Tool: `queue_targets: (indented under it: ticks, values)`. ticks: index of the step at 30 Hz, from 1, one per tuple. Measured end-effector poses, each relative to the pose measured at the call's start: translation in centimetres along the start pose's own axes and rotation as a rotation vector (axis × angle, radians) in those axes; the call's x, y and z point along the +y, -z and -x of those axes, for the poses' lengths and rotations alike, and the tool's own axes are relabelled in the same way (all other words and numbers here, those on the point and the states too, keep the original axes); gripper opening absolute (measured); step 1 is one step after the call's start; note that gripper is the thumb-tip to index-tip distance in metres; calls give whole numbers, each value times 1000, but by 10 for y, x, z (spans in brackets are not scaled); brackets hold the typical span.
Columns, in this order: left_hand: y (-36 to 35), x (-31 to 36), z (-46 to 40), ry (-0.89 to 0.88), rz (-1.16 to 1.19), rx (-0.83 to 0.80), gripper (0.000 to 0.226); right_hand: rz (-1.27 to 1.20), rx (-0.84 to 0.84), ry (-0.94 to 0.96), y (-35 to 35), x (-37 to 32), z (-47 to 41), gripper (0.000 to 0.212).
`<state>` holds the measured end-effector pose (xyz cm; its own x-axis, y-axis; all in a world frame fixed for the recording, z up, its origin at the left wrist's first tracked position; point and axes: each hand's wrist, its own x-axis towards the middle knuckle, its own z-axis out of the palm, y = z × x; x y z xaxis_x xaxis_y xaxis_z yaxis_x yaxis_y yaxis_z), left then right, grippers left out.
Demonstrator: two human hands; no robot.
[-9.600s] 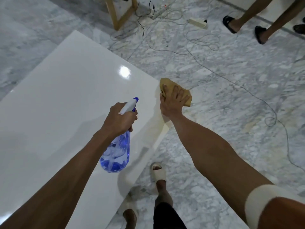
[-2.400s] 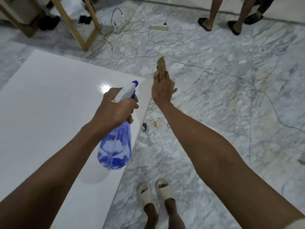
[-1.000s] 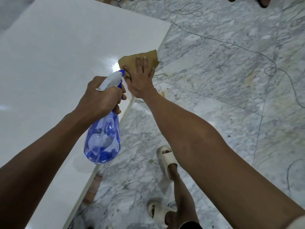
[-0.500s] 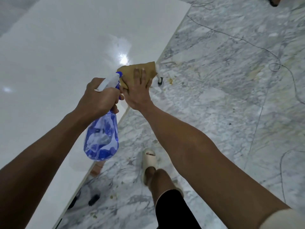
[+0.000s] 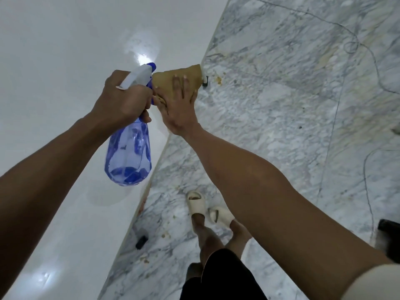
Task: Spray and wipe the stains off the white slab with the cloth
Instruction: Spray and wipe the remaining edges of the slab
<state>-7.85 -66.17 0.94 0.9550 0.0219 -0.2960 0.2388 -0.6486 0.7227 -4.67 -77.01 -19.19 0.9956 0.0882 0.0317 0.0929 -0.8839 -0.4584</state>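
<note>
- Left hand [image 5: 123, 100] grips the spray bottle [image 5: 129, 152], nozzle aimed up-frame over the slab [image 5: 54, 61].
- Right hand [image 5: 179, 105], fingers flat, presses the cloth [image 5: 173, 75] onto the slab's edge, mid-frame, to scrub.

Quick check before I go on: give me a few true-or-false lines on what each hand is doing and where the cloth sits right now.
1. The left hand grips the spray bottle. True.
2. The cloth lies in the middle of the white slab. False: it sits at the slab's edge, beside the marble floor.
3. The right hand presses flat on the cloth. True.
4. The bottle stands on the slab. False: it is held in the air.
5. The cloth is blue. False: it is tan.
</note>
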Motion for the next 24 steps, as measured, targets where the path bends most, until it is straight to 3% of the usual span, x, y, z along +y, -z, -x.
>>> queue_targets:
  ticks: [11,18,24]
  values:
    - [13,-54,79,-7,-37,-92,37,-51,-10,-10,-25,-55,86,52]
    - [37,-108,179,5,-39,-83,33,84,-40,-7,-44,-108,166,65]
    - [59,-175,263,24,-50,-53,25,52,-56,-17,-70,-166,249,53]
